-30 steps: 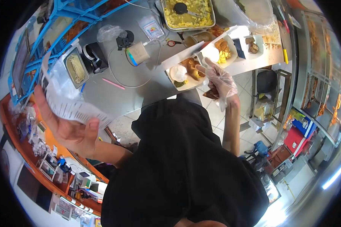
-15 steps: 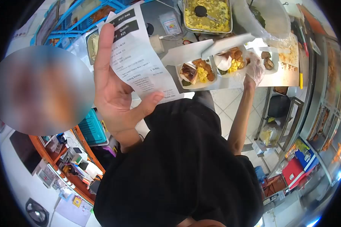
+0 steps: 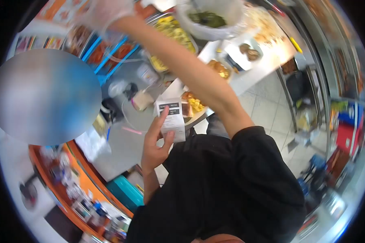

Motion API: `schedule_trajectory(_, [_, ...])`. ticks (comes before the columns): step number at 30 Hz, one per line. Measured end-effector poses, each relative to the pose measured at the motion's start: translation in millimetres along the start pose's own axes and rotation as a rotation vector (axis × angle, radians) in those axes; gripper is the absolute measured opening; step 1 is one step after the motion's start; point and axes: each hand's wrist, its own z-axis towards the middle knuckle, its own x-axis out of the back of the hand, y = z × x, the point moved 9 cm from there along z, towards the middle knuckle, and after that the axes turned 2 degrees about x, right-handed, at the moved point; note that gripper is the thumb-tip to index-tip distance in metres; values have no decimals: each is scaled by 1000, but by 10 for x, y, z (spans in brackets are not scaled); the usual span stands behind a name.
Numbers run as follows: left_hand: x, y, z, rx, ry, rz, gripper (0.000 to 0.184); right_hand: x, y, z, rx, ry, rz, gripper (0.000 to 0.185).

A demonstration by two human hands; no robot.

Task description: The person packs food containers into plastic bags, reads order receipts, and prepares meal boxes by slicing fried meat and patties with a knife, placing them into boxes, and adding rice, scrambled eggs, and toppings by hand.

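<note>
My left hand (image 3: 153, 152) holds a printed paper receipt (image 3: 173, 126) between thumb and fingers, low over the counter edge. My right hand (image 3: 109, 14), in a clear plastic glove, is stretched to the upper left, above the blue crates (image 3: 103, 71); its fingers are smeared by motion. Behind the receipt sits an open food box with yellow egg-like pieces (image 3: 196, 105) and brown pieces. Another box with brown and yellow food (image 3: 220, 69) is partly hidden by my right forearm. Farther right, a box (image 3: 251, 52) holds dark round pieces.
A metal tray of chopped yellow food (image 3: 174, 34) stands at the back, beside a plastic-lined tub of green leaves (image 3: 207, 18). A yellow-handled tool (image 3: 296, 44) lies at the counter's right end. A teal bin (image 3: 125, 192) stands at lower left.
My right hand has left the food boxes and swung across to the upper left. My left hand has lowered the receipt away from the camera. The view has turned.
</note>
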Motion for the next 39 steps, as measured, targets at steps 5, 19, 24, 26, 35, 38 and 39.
schedule_trajectory(5, [-677,-1112,630,-125,-244,445,45,527,278,-1450,105,411,186,23])
schedule_trajectory(19, [-1517,-467,1231,-187,458,899,39,2572,3527,-8376,-1207,847,727,52])
schedule_trajectory(24, [-3014,314,2068,-310,403,598,26,4617,3071,-6693,-1012,914,661,38])
schedule_trajectory(26, [-3832,721,2364,-387,329,591,19,5215,3123,-6258,-960,931,534,36])
schedule_trajectory(35, [-7013,1426,3616,-480,-268,236,25,6926,4852,-6392,-675,1242,394,43])
schedule_trajectory(38, [-7966,1929,4132,-508,-402,70,26,7888,5204,-6278,-680,1247,335,65])
schedule_trajectory(39, [-8191,2144,4302,-534,-413,6,28,8253,5215,-6110,-572,1242,484,67])
